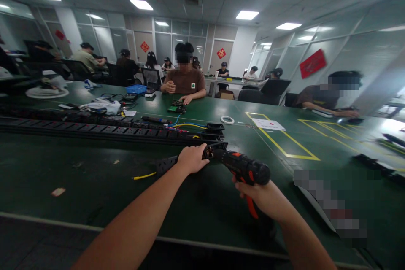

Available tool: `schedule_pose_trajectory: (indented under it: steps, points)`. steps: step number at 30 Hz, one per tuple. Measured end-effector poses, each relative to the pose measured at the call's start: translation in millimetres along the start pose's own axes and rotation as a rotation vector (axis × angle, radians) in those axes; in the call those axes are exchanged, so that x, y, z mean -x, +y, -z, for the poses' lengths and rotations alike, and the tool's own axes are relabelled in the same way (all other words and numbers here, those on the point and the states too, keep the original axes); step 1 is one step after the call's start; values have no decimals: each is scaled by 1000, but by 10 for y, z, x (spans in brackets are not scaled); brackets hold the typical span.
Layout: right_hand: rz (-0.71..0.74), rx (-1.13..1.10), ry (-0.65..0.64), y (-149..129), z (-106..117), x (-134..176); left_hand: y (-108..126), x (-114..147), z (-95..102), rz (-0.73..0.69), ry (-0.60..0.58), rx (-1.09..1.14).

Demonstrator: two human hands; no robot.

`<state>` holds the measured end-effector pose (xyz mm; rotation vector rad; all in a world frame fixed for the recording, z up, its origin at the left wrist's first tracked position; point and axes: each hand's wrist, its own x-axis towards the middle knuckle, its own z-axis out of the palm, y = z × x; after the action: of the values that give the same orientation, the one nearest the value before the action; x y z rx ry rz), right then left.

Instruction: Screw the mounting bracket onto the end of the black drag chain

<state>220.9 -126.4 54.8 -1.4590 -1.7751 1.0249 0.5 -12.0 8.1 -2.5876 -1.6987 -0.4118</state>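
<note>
My right hand (264, 198) is wrapped round the grip of a black and orange cordless drill (245, 168). The drill points left and away from me, its front end at a black housing (166, 165) just beyond my left fingers. My left hand (192, 160) lies over that housing with the fingers closed on it. A yellow wire (144, 176) sticks out of the housing at its left. Whether the bit touches a screw is too small to tell. Behind my left hand, long black power strips (95, 130) lie side by side, with blue and yellow wires (190, 125) at their right end.
Across the green table (104, 202) a person (186, 80) handles a green circuit board (177, 107). A white tape roll (227, 120), a paper sheet (268, 124) and yellow tape outlines (284, 143) are at the right. A blue basket (136, 89) stands at the back.
</note>
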Motion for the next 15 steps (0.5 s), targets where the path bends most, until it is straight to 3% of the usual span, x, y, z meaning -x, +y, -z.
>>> schedule_pose_trajectory:
  steps: [15]
  points:
    - [-4,32,-22,3,9,-6,-3,17,31,-11,7,-2]
